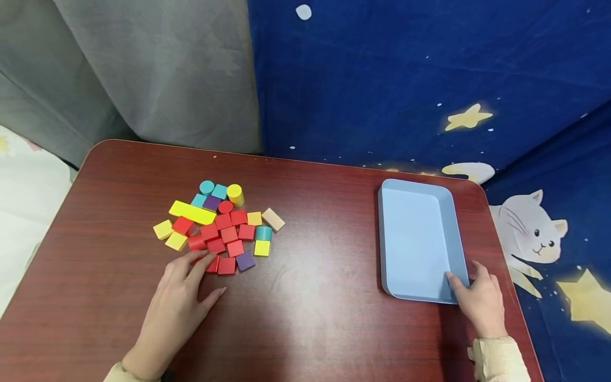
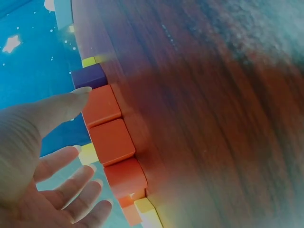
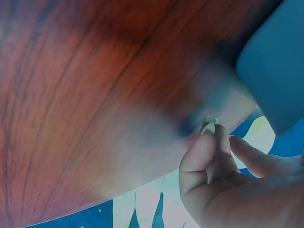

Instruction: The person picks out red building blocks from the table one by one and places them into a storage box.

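My left hand [image 1: 179, 302] hovers at the near edge of a group of coloured blocks, thumb and fingers spread apart. Its index and middle fingertips overlap a red cube [image 1: 212, 264] in the head view. From the left wrist, the thumb tip lies over another red cube [image 2: 101, 105], beside a purple block [image 2: 89, 76]; nothing is between thumb and fingers. My right hand [image 1: 482, 300] is at the near right corner of a light blue tray [image 1: 385, 244], its thumb overlapping the rim. In the right wrist view, its fingers curl loosely beside the tray wall [image 3: 270, 66], which is not between them.
Around the red cubes lie a long yellow block [image 1: 192, 212], a yellow cylinder [image 1: 235, 194], teal pieces [image 1: 264, 233] and a plain wood block [image 1: 273, 219]. The brown table [image 1: 324, 329] ends at a grey curtain [image 1: 191, 69] and a blue curtain [image 1: 382, 79] behind.
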`<state>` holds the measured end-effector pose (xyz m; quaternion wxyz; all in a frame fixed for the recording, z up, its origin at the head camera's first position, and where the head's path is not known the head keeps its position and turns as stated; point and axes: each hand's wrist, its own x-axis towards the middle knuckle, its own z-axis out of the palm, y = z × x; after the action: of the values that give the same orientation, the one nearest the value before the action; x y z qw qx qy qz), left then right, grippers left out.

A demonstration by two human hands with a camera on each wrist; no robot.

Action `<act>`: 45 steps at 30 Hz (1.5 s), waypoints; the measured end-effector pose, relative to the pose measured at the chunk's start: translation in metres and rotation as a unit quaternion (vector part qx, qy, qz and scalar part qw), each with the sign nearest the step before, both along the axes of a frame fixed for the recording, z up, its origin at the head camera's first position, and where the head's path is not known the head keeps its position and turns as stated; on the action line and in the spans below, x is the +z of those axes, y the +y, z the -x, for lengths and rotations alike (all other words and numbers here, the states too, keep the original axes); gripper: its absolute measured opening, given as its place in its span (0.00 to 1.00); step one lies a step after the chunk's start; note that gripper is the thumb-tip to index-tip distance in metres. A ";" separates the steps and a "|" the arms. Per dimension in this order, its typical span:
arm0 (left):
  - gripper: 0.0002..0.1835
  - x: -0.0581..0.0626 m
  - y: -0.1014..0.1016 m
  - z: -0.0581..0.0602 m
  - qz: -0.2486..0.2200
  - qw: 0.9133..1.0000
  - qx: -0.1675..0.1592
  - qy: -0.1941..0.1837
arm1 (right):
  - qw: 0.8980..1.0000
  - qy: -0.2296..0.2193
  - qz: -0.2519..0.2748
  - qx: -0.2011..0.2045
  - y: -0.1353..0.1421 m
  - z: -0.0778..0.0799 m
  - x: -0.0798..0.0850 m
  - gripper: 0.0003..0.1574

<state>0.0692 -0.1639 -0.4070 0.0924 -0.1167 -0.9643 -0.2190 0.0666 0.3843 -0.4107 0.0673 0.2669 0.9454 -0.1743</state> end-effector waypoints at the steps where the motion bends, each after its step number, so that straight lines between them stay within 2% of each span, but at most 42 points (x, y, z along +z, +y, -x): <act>1: 0.46 -0.001 0.000 0.000 0.001 1.000 -0.001 -0.001 | 1.000 -0.002 0.000 -0.004 0.000 0.001 -0.001 0.45; 4: 0.45 -0.002 0.001 0.002 0.006 1.000 -0.006 -0.004 | 1.000 0.003 -0.006 -0.016 0.000 0.003 -0.004 0.43; 12: 0.44 -0.002 0.003 0.004 0.020 1.000 -0.002 -0.008 | 0.996 0.036 0.003 -0.085 -0.005 0.005 -0.018 0.44; 18: 0.42 -0.001 0.004 0.006 0.028 1.000 -0.001 -0.006 | 0.997 0.014 0.003 -0.075 -0.005 0.008 -0.019 0.44; 27: 0.40 -0.003 0.004 0.011 0.040 0.999 -0.007 -0.003 | 0.997 -0.072 -0.002 -0.034 0.005 0.023 -0.008 0.54; 31: 0.40 -0.005 0.005 0.012 0.051 0.999 -0.002 -0.010 | 0.995 -0.087 -0.019 -0.034 0.006 0.026 -0.008 0.58; 38: 0.38 -0.009 0.007 0.015 0.060 0.998 0.004 -0.009 | 0.997 -0.029 -0.046 -0.053 0.003 0.023 -0.016 0.47; 45: 0.35 -0.010 0.006 0.019 0.054 0.999 0.004 0.006 | 0.998 -0.025 -0.061 -0.004 0.000 0.025 -0.016 0.33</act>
<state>0.0504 -0.1583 -0.4172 0.0922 -0.1194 -0.9745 -0.1659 0.0417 0.3843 -0.4268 0.0732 0.2789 0.9512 -0.1096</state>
